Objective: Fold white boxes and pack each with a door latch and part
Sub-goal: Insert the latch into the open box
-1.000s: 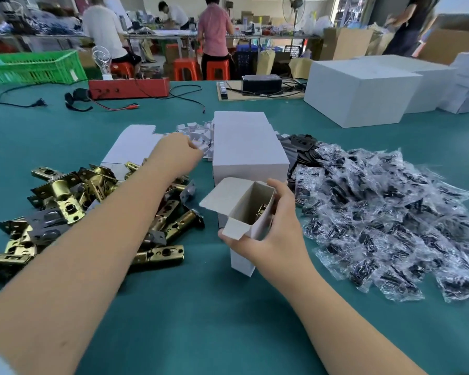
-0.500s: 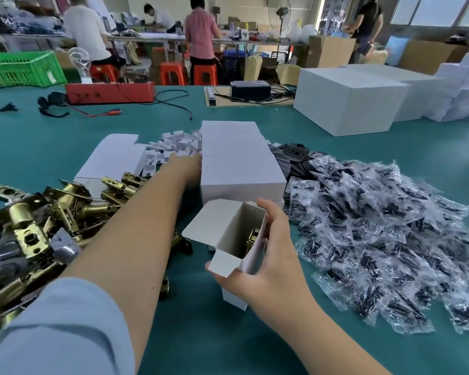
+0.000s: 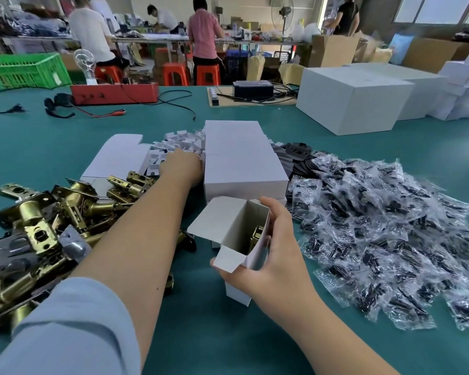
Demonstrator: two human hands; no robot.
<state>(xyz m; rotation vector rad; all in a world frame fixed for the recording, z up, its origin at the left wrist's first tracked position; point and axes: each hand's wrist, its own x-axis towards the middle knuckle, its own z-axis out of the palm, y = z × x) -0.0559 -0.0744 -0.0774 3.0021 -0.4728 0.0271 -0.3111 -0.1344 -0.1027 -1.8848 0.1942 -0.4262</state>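
At the far left of the teal tabletop [image 3: 65,136] lies a heap of brass door latches [image 3: 38,228], some of them overlapping. Behind the heap, a flat unfolded white box blank [image 3: 117,155] lies on the tabletop. Just to the right of the blank there is a pile of small white card pieces [image 3: 173,144], and the left hand [image 3: 182,166] rests on this pile, beside the left wall of the long white carton [image 3: 241,161]. The fingers of this hand are hidden by its back, so I cannot tell whether they hold a piece. The left forearm passes over the latches, with a light blue sleeve [image 3: 73,328] near the camera.

In front of the long white carton, the right hand [image 3: 268,255] grips a small white box [image 3: 241,239] that stands upright. The thumb is on its near side and the fingers curl round its right wall. The top flaps of the box are open, and one brass latch [image 3: 256,236] is visible inside it.

To the right of the long white carton lie some black plates [image 3: 295,152], and then a big heap of clear plastic bags with dark parts [image 3: 390,234]. Behind this heap stands a large white cardboard box [image 3: 349,104].
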